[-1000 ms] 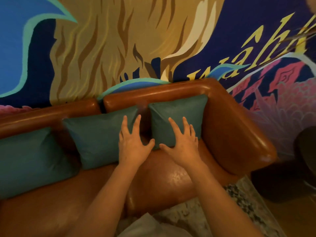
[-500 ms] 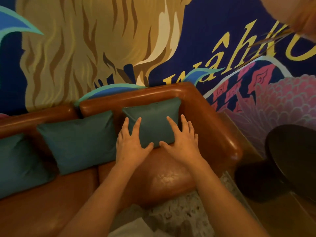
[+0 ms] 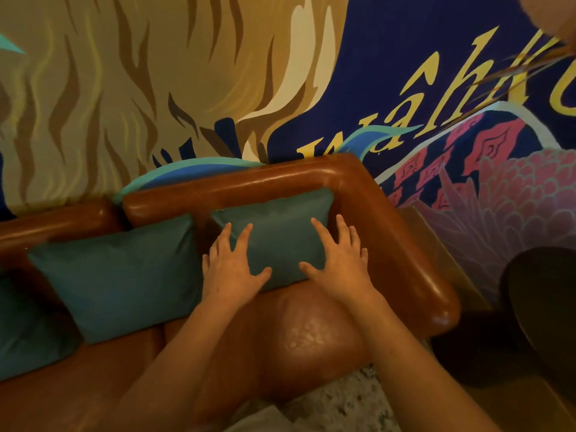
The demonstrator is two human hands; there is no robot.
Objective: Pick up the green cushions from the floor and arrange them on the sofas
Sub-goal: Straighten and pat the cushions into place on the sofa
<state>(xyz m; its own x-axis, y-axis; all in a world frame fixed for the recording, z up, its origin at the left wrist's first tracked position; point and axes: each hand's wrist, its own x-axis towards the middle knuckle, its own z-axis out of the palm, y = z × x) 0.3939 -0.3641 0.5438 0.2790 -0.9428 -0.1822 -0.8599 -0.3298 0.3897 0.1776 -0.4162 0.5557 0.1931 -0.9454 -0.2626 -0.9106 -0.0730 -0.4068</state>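
Note:
Three green cushions lean against the back of a brown leather sofa (image 3: pixel 311 335). The rightmost cushion (image 3: pixel 277 226) sits in the sofa's right corner. My left hand (image 3: pixel 232 266) lies flat on its left part with fingers spread. My right hand (image 3: pixel 339 260) presses flat on its right part, fingers straight. A second cushion (image 3: pixel 124 272) stands just to the left, and a third cushion (image 3: pixel 21 332) shows at the left edge.
A painted mural wall (image 3: pixel 187 73) rises behind the sofa. The sofa's right armrest (image 3: pixel 414 260) curves toward me. A dark round table (image 3: pixel 545 300) stands at the right. A speckled rug (image 3: pixel 352 403) lies on the floor below the seat.
My hands moved from spanning two cushions to both resting on the rightmost cushion, which now sits further into the corner. The view shifted right.

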